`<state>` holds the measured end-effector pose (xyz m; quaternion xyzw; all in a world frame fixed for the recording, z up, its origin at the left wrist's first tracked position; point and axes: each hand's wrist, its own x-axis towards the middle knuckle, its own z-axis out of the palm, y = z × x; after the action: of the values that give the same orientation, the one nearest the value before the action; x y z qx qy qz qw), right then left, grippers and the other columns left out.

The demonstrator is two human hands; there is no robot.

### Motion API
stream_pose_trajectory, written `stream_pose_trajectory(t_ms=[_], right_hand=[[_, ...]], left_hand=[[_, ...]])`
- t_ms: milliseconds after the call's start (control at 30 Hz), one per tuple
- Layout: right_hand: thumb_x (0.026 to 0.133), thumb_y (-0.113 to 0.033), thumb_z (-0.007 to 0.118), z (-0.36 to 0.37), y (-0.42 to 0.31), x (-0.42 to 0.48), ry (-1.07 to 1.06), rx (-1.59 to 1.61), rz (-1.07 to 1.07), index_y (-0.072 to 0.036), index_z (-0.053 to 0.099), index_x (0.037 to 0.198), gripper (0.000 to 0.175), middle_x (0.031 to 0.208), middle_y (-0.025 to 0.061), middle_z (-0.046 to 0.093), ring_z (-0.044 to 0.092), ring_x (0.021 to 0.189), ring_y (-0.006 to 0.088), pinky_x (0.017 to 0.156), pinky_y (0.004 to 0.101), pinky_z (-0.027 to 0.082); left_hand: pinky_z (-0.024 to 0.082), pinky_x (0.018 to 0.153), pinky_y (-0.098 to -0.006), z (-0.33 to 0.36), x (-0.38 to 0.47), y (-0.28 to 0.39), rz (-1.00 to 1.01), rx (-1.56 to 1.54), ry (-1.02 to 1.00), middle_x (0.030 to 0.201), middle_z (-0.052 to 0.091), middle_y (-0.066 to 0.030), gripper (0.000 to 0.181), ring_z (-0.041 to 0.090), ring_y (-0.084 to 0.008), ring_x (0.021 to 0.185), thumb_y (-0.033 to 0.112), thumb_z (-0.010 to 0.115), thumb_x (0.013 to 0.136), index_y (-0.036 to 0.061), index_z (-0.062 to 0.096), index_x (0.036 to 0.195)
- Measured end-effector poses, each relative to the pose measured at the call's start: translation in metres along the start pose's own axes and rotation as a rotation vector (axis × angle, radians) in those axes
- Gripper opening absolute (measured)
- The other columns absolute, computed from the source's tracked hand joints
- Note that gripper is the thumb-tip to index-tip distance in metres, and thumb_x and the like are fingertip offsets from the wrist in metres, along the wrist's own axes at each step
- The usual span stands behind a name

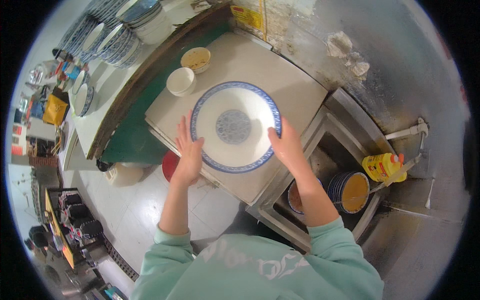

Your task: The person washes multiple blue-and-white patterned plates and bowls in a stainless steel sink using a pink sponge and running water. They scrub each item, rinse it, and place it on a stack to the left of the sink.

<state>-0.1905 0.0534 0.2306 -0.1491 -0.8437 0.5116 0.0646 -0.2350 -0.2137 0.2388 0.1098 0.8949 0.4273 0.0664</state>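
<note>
A large white bowl with a blue patterned rim (233, 127) is held between my two hands over the pale counter board (240, 56). My left hand (189, 150) presses against its left edge with the fingers spread. On the right side, my right hand (287, 144) grips the rim, thumb on the inner face. Beyond the big bowl, a small white bowl (181, 81) and a small bowl with yellowish residue (195, 60) rest on the board. Both inner sides of the big bowl look bare apart from the blue medallion at its centre.
Right of the board is a metal sink (322, 150) with stacked bowls (348, 192), another bowl (296, 197) and a yellow detergent bottle (380, 167). Stacks of blue-patterned bowls (120, 45) line the raised shelf (108, 80). A red container (170, 165) stands below the board's left edge.
</note>
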Motion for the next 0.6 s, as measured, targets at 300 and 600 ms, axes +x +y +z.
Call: stream_pose_trajectory(t_ms=[300, 600], right_hand=[[0.098, -0.033, 0.06, 0.024, 0.097, -0.08, 0.073, 0.303, 0.16, -0.001, 0.06, 0.125, 0.042, 0.066, 0.0135, 0.06, 0.061, 0.064, 0.0208, 0.062, 0.0366, 0.047], [0.094, -0.019, 0.057, 0.015, 0.364, -0.204, 0.646, 0.915, 1.192, -0.016, 0.029, 0.149, 0.062, 0.127, 0.0108, 0.055, 0.058, 0.105, 0.0246, 0.082, 0.0395, 0.051]], left_hand=[[0.025, 0.118, -0.0432, 0.023, -0.024, -0.062, 0.189, -0.089, 0.358, 0.154, 0.035, -0.0187, 0.055, 0.034, -0.0309, 0.143, 0.025, 0.044, 0.103, 0.0019, 0.033, 0.151], [0.047, 0.098, -0.043, 0.092, -0.108, 0.039, 0.218, -0.123, -0.609, 0.115, 0.066, -0.0187, 0.032, 0.063, -0.0348, 0.109, -0.002, 0.05, 0.088, -0.0027, 0.06, 0.118]])
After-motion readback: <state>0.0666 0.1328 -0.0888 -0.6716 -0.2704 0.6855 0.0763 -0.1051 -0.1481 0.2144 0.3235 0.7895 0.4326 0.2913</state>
